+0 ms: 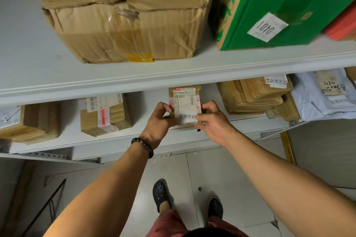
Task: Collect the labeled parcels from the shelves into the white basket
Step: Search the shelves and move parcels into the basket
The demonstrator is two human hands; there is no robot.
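A small brown cardboard parcel (185,102) with a white shipping label and a printed strip sits at the front of the lower shelf (123,132). My left hand (159,121) grips its left side with curled fingers. My right hand (213,121) grips its right side. The parcel's lower edge is hidden behind my fingers. The white basket is not in view.
More labeled parcels lie on the lower shelf: two boxes at left (105,114) (28,123), a stack of flat cartons (256,96) and a white mailer bag (325,94) at right. The upper shelf holds a large battered carton (127,17) and a green box (279,5). Tiled floor lies below.
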